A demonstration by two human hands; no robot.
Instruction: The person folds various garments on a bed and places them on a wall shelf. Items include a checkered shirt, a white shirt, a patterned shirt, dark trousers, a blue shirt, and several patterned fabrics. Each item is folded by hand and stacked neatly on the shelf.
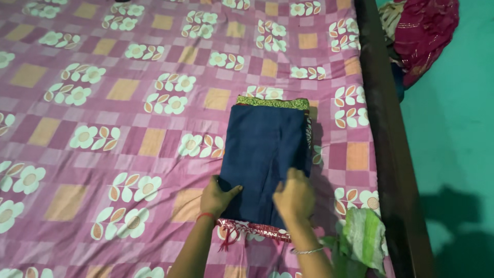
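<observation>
Bedsheet (103,103) of pink and purple checks with white flowers and orange squares covers the bed from its left edge almost to its right edge; rumpled slightly toward the near side. Left hand (218,198) — red thread at the wrist — lies on the near left corner of a folded dark blue cloth (263,149); thumb spread out over the blue, the other fingers curled down at the cloth's left edge, whether tucked beneath cannot be told. Cloth sits on the sheet toward the bed's right edge, nearer the near side than the far; long, rectangular, flat; a green-and-gold border strip (272,103) shows at its far end, a red patterned border (252,229) with loose tassels at its near end. Right hand (294,195) — thin silver bangle (307,251) on the wrist — rests on the near right part of the cloth; fingers together, bent, pressing down on the fabric. Green and white striped cloth (365,234) lies bunched at the near right corner of the bed; dark wooden bed rail (386,139) runs along the right edge; beyond it a teal floor (458,154), and a maroon garment heap (424,31) by the far right corner.
</observation>
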